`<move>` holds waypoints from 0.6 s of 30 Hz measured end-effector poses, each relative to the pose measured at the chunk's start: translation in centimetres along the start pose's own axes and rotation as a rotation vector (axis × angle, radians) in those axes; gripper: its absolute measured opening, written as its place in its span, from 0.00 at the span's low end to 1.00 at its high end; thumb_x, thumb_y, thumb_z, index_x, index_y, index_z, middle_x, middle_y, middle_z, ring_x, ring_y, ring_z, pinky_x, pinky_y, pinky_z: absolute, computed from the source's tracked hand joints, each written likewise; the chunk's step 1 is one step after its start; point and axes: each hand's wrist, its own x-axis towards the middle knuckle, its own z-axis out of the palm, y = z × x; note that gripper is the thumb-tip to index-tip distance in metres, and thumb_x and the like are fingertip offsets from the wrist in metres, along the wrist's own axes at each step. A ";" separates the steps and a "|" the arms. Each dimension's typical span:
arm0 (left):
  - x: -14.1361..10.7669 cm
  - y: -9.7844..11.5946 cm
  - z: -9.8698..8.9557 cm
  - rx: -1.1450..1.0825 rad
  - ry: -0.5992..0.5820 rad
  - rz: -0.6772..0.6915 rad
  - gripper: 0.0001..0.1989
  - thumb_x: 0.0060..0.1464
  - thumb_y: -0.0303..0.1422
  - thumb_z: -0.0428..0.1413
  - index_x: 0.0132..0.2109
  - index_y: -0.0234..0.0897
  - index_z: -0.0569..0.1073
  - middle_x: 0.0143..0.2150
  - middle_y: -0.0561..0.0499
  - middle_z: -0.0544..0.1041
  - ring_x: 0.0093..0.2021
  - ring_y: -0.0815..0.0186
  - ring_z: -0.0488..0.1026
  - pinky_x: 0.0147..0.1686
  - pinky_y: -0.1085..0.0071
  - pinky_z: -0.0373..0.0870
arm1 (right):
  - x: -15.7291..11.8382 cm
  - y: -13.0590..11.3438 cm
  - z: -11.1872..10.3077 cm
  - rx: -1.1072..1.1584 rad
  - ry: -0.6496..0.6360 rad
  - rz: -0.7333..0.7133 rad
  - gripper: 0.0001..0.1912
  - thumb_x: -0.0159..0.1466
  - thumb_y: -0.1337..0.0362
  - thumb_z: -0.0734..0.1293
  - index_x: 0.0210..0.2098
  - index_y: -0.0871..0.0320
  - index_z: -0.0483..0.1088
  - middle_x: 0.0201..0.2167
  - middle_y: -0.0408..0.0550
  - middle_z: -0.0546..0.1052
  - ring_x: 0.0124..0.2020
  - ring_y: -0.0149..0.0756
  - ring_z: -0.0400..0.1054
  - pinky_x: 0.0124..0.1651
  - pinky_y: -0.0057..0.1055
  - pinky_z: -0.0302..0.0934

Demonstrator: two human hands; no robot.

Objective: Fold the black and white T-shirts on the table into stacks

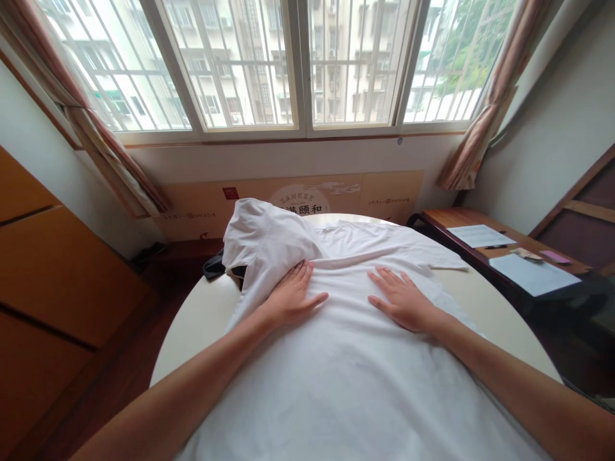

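Observation:
A white T-shirt lies spread over a round cream-coloured table, its near end reaching the bottom of the view. On the left, one sleeve side is bunched up and raised; the right sleeve lies flat near the table's far right edge. My left hand rests on the cloth beside the raised fold, fingers stretched out and their tips partly against the fold. Across from it, my right hand lies on the shirt with its fingers spread. Between the two hands runs a strip of lightly wrinkled cloth. Neither hand grips anything.
Something dark sticks out from under the bunched sleeve at the table's left edge. To the right stands a low wooden table with paper sheets and a pen. A printed cardboard panel leans below the barred windows.

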 end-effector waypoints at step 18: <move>-0.8 0.1 0.4 -0.049 0.026 -0.022 0.41 0.69 0.51 0.46 0.77 0.25 0.53 0.81 0.34 0.48 0.81 0.53 0.45 0.78 0.59 0.43 | 1.8 0.8 0.0 -0.012 -0.016 -0.036 0.39 0.75 0.43 0.51 0.79 0.56 0.52 0.80 0.54 0.49 0.80 0.50 0.40 0.78 0.57 0.38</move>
